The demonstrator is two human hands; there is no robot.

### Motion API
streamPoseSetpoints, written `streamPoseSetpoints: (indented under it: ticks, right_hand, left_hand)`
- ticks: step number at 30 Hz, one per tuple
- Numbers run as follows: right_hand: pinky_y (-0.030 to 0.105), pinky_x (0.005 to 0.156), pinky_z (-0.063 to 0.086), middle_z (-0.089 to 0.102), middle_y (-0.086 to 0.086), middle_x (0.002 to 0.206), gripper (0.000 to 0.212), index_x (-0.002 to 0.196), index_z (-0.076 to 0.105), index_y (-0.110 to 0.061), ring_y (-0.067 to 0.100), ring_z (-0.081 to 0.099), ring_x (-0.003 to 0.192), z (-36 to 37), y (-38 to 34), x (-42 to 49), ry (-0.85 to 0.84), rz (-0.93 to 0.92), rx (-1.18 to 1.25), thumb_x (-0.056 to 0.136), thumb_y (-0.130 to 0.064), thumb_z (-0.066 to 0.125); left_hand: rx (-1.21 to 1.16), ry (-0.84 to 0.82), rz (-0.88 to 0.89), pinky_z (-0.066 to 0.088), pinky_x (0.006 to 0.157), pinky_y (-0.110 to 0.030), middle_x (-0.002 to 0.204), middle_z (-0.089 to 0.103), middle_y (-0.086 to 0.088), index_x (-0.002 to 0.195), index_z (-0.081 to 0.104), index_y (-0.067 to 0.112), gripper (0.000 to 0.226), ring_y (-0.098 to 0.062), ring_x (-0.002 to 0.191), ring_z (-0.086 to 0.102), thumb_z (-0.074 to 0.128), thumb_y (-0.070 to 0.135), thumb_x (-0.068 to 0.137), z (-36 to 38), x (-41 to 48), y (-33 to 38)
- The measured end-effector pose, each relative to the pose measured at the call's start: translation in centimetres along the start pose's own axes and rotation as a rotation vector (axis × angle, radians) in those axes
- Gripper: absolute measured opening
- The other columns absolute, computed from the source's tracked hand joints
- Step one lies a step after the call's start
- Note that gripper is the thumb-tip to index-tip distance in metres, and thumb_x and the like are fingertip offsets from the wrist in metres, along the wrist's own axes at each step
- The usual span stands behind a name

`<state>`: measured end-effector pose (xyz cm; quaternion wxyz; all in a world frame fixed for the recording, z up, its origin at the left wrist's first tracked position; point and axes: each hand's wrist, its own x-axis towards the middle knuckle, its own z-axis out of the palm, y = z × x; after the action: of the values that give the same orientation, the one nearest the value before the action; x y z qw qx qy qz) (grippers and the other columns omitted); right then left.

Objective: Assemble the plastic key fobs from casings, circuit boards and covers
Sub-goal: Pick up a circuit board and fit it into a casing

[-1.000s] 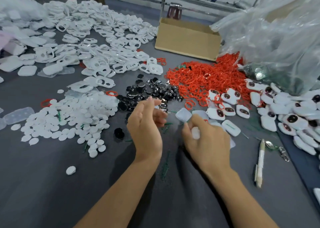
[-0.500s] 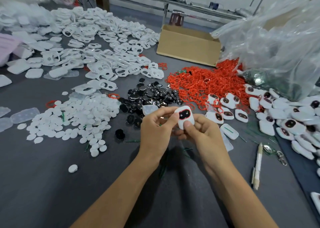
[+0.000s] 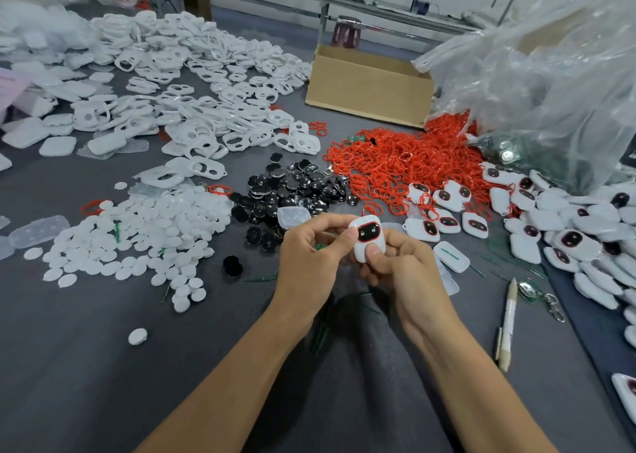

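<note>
Fob (image 3: 367, 237) upright, button face up

Grey table (image 3: 86, 383) carries white discs (image 3: 137, 239), red rings (image 3: 395, 163), cardboard box (image 3: 368, 87)

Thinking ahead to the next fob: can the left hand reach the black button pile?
Probably yes. The black button pile lies just beyond the left hand, nothing tall between; but its grip is on the key fob, shared with the right hand, which it must release first.
</note>
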<state>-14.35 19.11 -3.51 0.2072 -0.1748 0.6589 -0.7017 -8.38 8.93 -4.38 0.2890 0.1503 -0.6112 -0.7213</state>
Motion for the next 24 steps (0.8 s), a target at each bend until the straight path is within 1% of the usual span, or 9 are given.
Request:
streamPoseSetpoints:
  ticks: [4,8,11,13,15,17,19,22,24]
  right_hand:
    - [0.018,0.046,0.033,0.06,0.01,0.066,0.024,0.081,0.064,-0.001,0.011,0.044,0.049,-0.3,0.0,-0.1,0.027,0.02,0.007,0.087,0.013,0.046]
    - [0.018,0.058,0.045,0.066,0.001,0.072,0.017,0.096,0.067,-0.005,0.008,0.054,0.06,-0.1,0.1,-0.2,-0.039,-0.015,-0.001,0.092,0.002,0.053]
    - [0.023,0.07,0.046,0.067,-0.007,0.084,0.022,0.105,0.067,-0.017,0.008,0.054,0.071,-0.2,0.3,0.1,0.035,-0.204,-0.347,0.084,-0.009,0.069]
    - [0.016,0.067,0.042,0.064,-0.014,0.089,0.034,0.107,0.064,-0.025,0.002,0.05,0.068,0.1,0.7,0.1,0.173,-0.36,-0.661,0.076,-0.019,0.078]
    - [0.015,0.06,0.037,0.061,-0.014,0.082,0.035,0.103,0.063,-0.029,0.006,0.05,0.064,0.5,0.9,0.1,0.25,-0.427,-0.775,0.073,-0.023,0.079]
    - [0.014,0.055,0.037,0.058,-0.012,0.067,0.027,0.094,0.062,-0.03,0.006,0.053,0.06,0.6,1.1,0.0,0.275,-0.454,-0.764,0.073,-0.025,0.078]
    - [0.013,0.056,0.041,0.061,-0.012,0.064,0.023,0.087,0.061,-0.03,0.002,0.058,0.06,0.6,1.0,0.1,0.271,-0.43,-0.709,0.071,-0.026,0.078]
    - [0.021,0.064,0.05,0.067,-0.008,0.069,0.029,0.092,0.06,-0.026,0.002,0.06,0.06,0.9,0.6,-0.1,0.222,-0.374,-0.543,0.071,-0.017,0.079]
    - [0.021,0.07,0.05,0.069,-0.009,0.079,0.032,0.1,0.062,-0.027,0.005,0.065,0.071,0.9,-0.1,-0.7,0.227,-0.473,-0.465,0.073,-0.019,0.078]
  left_hand:
    - [0.03,-0.007,0.014,0.052,0.07,-0.02,0.071,0.069,0.009,0.083,0.074,0.025,0.025,-0.012,0.072,0.061,0.066,0.001,0.086,0.0,0.0,-0.2]
    - [0.04,0.047,0.025,0.056,0.08,-0.034,0.083,0.072,0.001,0.089,0.074,0.022,0.021,-0.024,0.081,0.066,0.064,0.004,0.089,0.2,0.1,-0.3]
    - [0.094,0.11,0.076,0.054,0.085,-0.035,0.091,0.073,0.003,0.09,0.072,0.026,0.026,-0.019,0.087,0.068,0.062,0.002,0.09,0.3,0.3,-0.5]
    - [0.137,0.122,0.092,0.053,0.082,-0.032,0.089,0.072,0.005,0.092,0.073,0.024,0.021,-0.011,0.082,0.066,0.064,0.005,0.089,0.2,0.2,-0.6]
    - [0.179,0.111,0.091,0.054,0.079,-0.035,0.085,0.071,0.007,0.093,0.074,0.021,0.016,-0.009,0.078,0.064,0.066,0.008,0.088,0.1,0.2,-0.8]
    - [0.189,0.095,0.086,0.054,0.076,-0.036,0.08,0.071,0.008,0.09,0.074,0.023,0.016,-0.009,0.075,0.064,0.065,0.01,0.089,0.1,0.1,-0.8]
    - [0.147,0.105,0.076,0.052,0.076,-0.032,0.076,0.071,0.007,0.086,0.074,0.02,0.019,-0.009,0.073,0.065,0.06,0.009,0.093,0.1,0.1,-0.6]
    - [0.074,0.232,0.059,0.044,0.068,-0.029,0.066,0.067,0.008,0.083,0.072,0.02,0.024,-0.005,0.065,0.059,0.054,0.014,0.097,-0.1,0.3,-0.2]
    - [0.013,0.343,0.057,0.042,0.066,-0.035,0.067,0.066,0.006,0.08,0.071,0.022,0.028,-0.009,0.064,0.056,0.05,0.019,0.099,-0.4,0.5,0.0]
